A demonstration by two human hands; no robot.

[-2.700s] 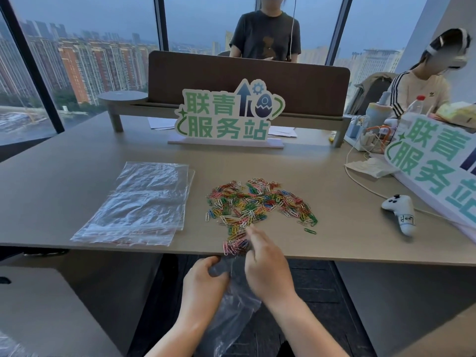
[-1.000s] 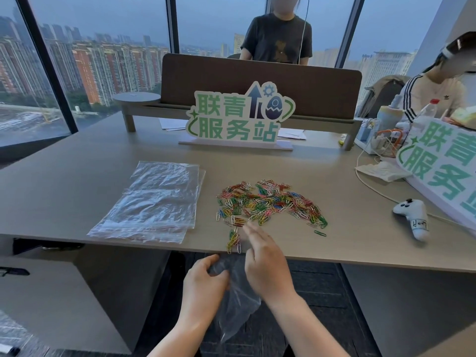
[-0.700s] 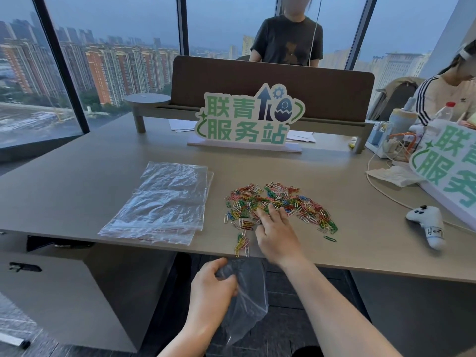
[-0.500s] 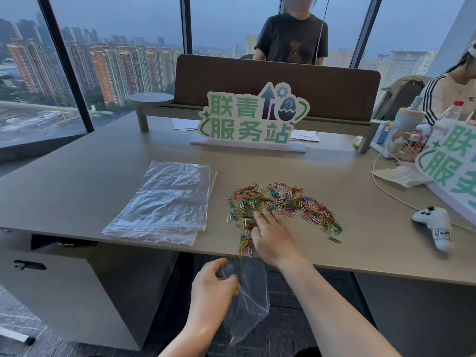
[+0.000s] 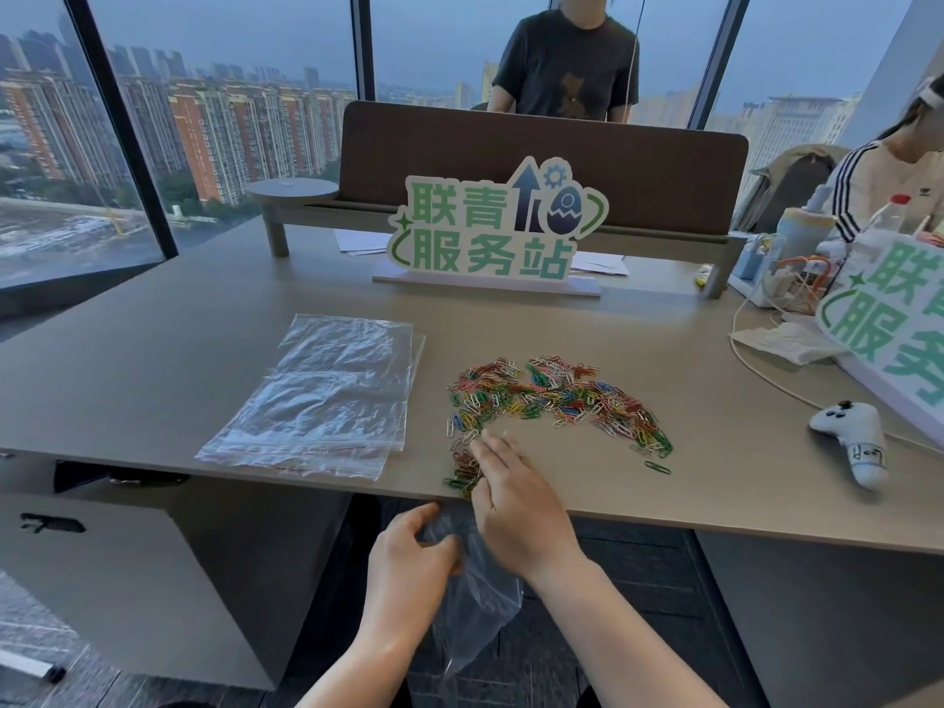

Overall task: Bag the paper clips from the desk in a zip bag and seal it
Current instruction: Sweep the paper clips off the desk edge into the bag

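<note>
A spread of coloured paper clips [image 5: 557, 398] lies on the grey desk [image 5: 153, 380], curving from the middle toward the right. A smaller bunch of clips [image 5: 462, 470] sits at the desk's front edge. My right hand [image 5: 516, 498] rests flat on the desk beside that bunch, fingers straight and touching it. Just below the edge, my left hand [image 5: 408, 564] grips the mouth of a clear zip bag [image 5: 475, 605], which hangs down under the desk.
A stack of spare clear bags [image 5: 327, 396] lies left of the clips. A green sign [image 5: 490, 232] stands behind, a second sign [image 5: 889, 339] at the right. A white controller [image 5: 853, 442] with a cable is at right. Two people sit beyond the desk.
My right hand reached into the clip pile, then drew back toward the desk edge, dragging a bunch of clips with it. My left hand kept the bag under the edge.
</note>
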